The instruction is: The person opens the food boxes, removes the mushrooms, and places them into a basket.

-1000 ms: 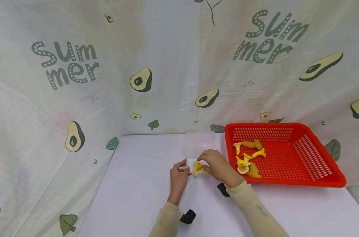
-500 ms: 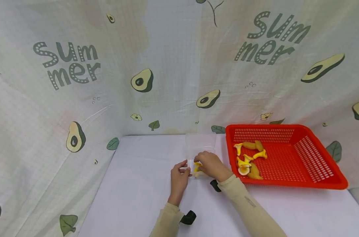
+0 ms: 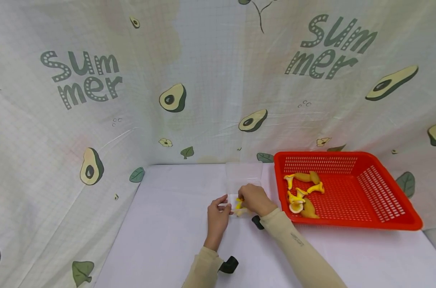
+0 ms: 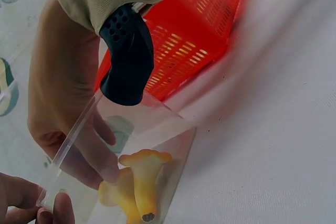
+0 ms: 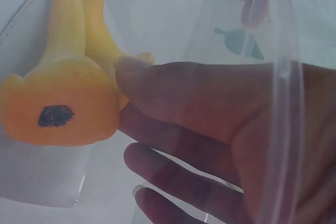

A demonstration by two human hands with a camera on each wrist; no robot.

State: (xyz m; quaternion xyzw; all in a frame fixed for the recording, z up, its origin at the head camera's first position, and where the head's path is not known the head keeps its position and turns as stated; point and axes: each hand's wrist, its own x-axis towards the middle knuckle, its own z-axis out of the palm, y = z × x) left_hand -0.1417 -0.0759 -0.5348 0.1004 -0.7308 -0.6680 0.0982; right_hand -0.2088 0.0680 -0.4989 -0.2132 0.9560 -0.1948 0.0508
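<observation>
A clear plastic box stands on the table, its clear lid laid back behind it. Two yellow toy chanterelle mushrooms lie inside, a front one and a back one partly behind it. My left hand pinches the left side of the box between thumb and fingers. Inside the box is my right hand, its thumb and index finger pinching the back mushroom near its cap. Its other fingers are loosely bent. In the head view this hand partly covers the mushrooms.
To the right, a red plastic basket holds several yellow mushrooms and brown potato-like pieces on its left side. White table cloth surrounds the box. Behind hangs a printed curtain.
My right hand has moved slightly left and deeper into the box, and its fingers have closed in on a mushroom. The left hand stays at the box's side.
</observation>
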